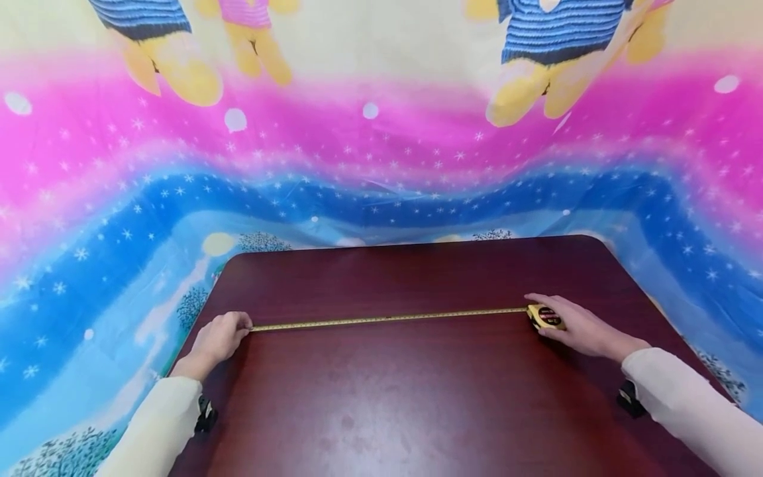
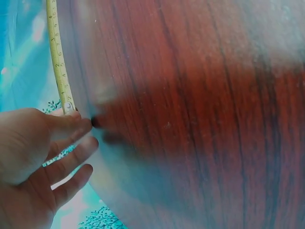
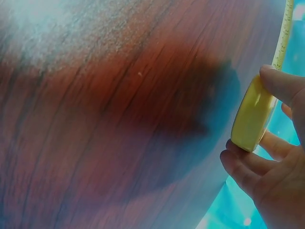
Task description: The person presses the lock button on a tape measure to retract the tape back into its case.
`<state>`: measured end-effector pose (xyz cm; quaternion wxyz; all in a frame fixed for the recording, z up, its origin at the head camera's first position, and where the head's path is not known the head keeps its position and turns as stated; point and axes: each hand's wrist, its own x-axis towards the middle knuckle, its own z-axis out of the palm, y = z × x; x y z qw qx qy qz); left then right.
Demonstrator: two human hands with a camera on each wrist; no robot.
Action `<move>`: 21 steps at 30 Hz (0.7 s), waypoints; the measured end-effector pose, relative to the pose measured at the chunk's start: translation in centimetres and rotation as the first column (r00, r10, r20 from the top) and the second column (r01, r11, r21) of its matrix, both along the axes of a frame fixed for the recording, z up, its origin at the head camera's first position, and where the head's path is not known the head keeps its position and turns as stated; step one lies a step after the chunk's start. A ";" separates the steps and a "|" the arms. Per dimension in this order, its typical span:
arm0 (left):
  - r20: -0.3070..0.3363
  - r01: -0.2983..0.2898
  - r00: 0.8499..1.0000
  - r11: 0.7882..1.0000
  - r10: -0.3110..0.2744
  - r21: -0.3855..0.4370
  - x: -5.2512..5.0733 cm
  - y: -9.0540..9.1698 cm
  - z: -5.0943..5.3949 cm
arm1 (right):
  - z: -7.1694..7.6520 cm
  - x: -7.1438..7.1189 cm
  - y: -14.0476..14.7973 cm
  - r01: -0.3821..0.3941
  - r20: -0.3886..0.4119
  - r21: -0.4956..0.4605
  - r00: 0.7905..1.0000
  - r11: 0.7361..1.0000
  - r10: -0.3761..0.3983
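Note:
A yellow tape measure [image 1: 546, 317] has its blade [image 1: 387, 318] drawn out in a long line across the dark red table. My left hand [image 1: 218, 336] pinches the blade's end between thumb and forefinger; in the left wrist view the other fingers [image 2: 76, 157] of that hand are spread and bent. On the other side my right hand [image 1: 581, 326] grips the yellow case. In the right wrist view the thumb presses near the mouth of the case [image 3: 252, 114], where the blade [image 3: 283, 40] comes out, and fingers hold its lower end.
The wooden table [image 1: 369, 397] has rounded corners and a shiny top. Behind and beside it hangs a printed cloth [image 1: 381, 146] in pink and blue with cartoon figures. A black wrist device [image 1: 206, 415] sits at the left sleeve, another [image 1: 630, 399] at the right.

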<state>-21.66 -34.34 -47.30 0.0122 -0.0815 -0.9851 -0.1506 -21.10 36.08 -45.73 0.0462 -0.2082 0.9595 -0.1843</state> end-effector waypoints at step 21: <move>-0.008 0.022 1.000 0.999 -0.022 0.039 -1.1 -0.4 0.2 | -0.4 -0.1 -0.4 -0.088 -0.252 0.020 0.963 0.996 0.090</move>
